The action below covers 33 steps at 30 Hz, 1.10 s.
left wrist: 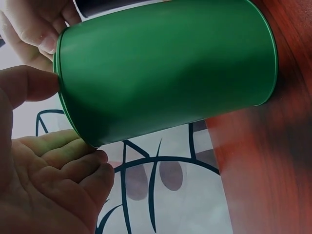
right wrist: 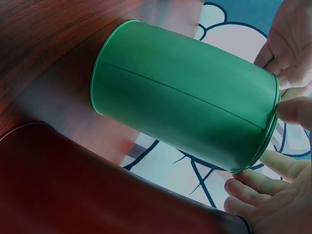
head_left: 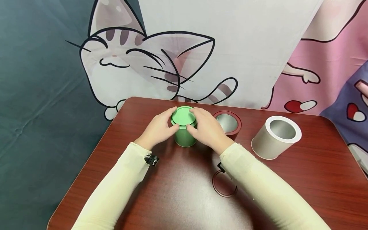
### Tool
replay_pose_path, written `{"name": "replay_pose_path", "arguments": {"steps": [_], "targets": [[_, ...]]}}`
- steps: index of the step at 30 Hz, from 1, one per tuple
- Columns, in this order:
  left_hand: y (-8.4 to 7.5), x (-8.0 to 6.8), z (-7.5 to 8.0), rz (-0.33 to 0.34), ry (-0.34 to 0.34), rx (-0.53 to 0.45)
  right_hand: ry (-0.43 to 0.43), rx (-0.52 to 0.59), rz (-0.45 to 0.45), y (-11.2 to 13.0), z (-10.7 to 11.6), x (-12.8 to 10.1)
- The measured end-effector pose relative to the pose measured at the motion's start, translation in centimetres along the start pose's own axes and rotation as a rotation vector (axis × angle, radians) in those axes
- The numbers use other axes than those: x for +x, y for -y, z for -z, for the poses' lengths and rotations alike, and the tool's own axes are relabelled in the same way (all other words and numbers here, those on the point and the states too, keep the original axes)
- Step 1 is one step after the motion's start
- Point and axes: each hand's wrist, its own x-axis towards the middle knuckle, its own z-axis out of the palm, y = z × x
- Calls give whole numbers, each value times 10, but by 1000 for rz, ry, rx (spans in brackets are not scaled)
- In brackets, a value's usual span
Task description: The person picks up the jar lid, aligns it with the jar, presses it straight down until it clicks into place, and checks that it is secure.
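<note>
Near the middle of the head view, one green can is standing upright on the table, wearing one green lid. Two hands are gripping the lid's edge: the left hand is curling its thumb and index finger around the left side, and the right hand is doing the same on the right. Two other cans are standing toward the right of the frame, both showing open tops: one red can, partly hiding behind the right hand, and one white can, farther right. One flat red disc is lying lower down, the right sleeve covering part of it. The table's far edge is running just above the green can, while wood is stretching from the left hand to the left edge. A narrower gap is separating the red and white cans.
</note>
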Motion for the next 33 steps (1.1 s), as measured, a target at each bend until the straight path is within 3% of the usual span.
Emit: {"name": "replay_pose_path", "arguments": {"steps": [18, 33], "targets": [[2, -2, -3, -6, -27, -18, 17, 38, -9, 1, 3, 5], [2, -1, -3, 5, -37, 22, 8, 13, 3, 1, 1, 5]]}}
